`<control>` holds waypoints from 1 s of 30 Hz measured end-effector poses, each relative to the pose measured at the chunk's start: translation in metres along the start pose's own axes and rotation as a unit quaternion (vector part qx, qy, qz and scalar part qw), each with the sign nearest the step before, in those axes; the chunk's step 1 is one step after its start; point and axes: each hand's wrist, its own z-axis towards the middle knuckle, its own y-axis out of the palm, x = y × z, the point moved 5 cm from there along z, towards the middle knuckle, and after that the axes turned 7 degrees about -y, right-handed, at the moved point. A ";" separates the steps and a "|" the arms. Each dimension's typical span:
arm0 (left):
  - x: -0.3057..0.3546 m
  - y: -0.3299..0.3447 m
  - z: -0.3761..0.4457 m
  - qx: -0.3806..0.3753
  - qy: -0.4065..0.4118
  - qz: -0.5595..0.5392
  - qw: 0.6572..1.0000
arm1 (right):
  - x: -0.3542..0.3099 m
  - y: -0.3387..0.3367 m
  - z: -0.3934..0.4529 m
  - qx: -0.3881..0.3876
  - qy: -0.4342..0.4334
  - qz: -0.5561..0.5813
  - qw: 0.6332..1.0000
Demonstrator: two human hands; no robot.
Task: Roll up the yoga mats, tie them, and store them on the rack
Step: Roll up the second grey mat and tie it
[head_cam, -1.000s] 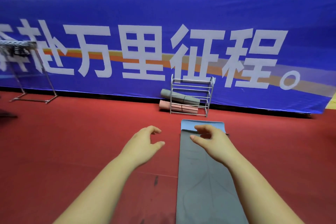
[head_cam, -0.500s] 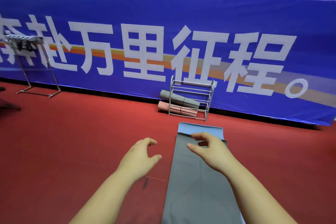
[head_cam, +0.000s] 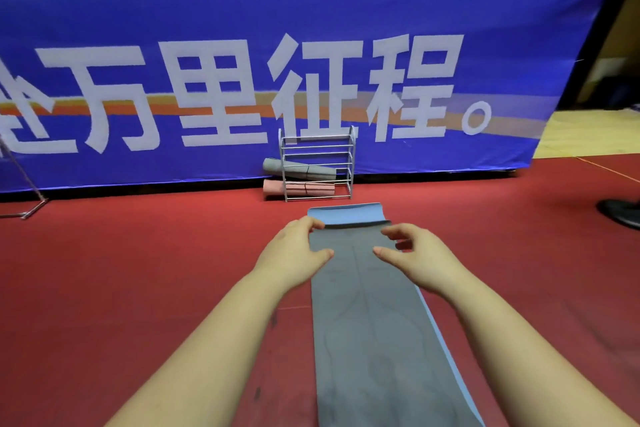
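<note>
Left hand (head_cam: 294,253) and right hand (head_cam: 415,253), fingers curled but holding nothing, reach the mat's (head_cam: 367,322) folded far end; roll it tight and square.

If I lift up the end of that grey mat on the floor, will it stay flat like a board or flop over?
Probably flop: the grey mat already has its far end folded back, blue underside up. It likely bends easily, since two rolled mats on the rack hold tight rolls. Once rolled, it may roll away.
</note>
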 end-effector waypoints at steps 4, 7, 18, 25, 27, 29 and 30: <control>-0.007 -0.007 -0.017 0.003 -0.014 0.019 1.000 | -0.009 0.003 -0.008 -0.007 -0.018 0.012 1.000; -0.006 -0.011 -0.021 0.011 -0.019 0.029 0.999 | -0.007 0.001 -0.008 -0.014 -0.026 0.016 0.999; 0.097 0.083 0.023 0.067 -0.025 -0.003 0.997 | 0.099 -0.098 0.035 -0.032 -0.082 -0.069 0.994; 0.142 0.200 0.055 0.049 -0.036 -0.006 0.998 | 0.208 -0.131 0.055 -0.052 -0.096 -0.090 0.990; 0.144 0.230 0.063 0.036 -0.038 -0.004 0.999 | 0.236 -0.127 0.056 -0.055 -0.094 -0.089 0.990; 0.143 0.259 0.070 0.026 -0.039 -0.005 0.999 | 0.263 -0.117 0.056 -0.059 -0.087 -0.088 0.991; 0.141 0.273 0.074 0.022 -0.037 -0.007 0.999 | 0.277 -0.110 0.056 -0.061 -0.083 -0.089 0.991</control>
